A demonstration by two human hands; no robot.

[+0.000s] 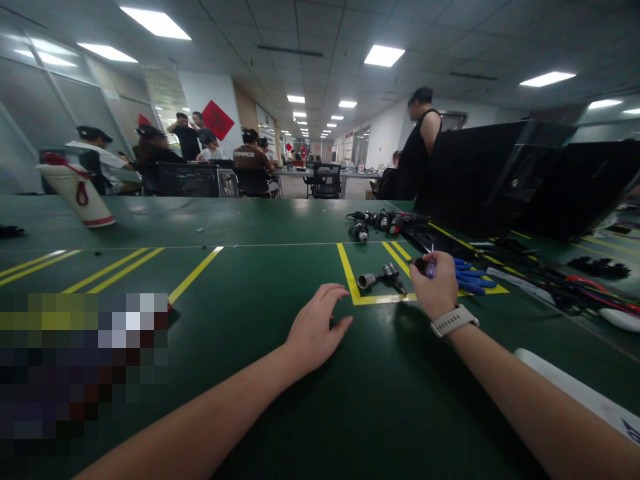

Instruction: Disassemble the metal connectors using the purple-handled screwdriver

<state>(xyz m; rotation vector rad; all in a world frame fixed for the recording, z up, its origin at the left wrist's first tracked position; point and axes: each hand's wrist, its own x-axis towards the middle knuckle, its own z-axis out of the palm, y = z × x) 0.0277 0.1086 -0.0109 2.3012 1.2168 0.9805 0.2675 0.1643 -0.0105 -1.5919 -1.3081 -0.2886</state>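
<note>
My right hand (434,287), with a pale watch band on its wrist, is closed around what looks like a small screwdriver (429,268) with a dark and purple handle. Most of that tool is hidden by the fingers. My left hand (320,327) hovers low over the green table, fingers bent and apart, holding nothing. Between the hands, inside a yellow tape frame (356,298), lie a silver metal cylinder (367,281) and a second silver and black metal part (393,273). A blue glove (470,277) rests just right of my right hand.
Several metal and black parts (361,232) lie farther back. Black monitors (490,180) and tangled cables (575,293) fill the right side. A tilted white and red cup (83,197) stands at the far left. A white object (575,393) lies under my right forearm. People sit and stand beyond the table.
</note>
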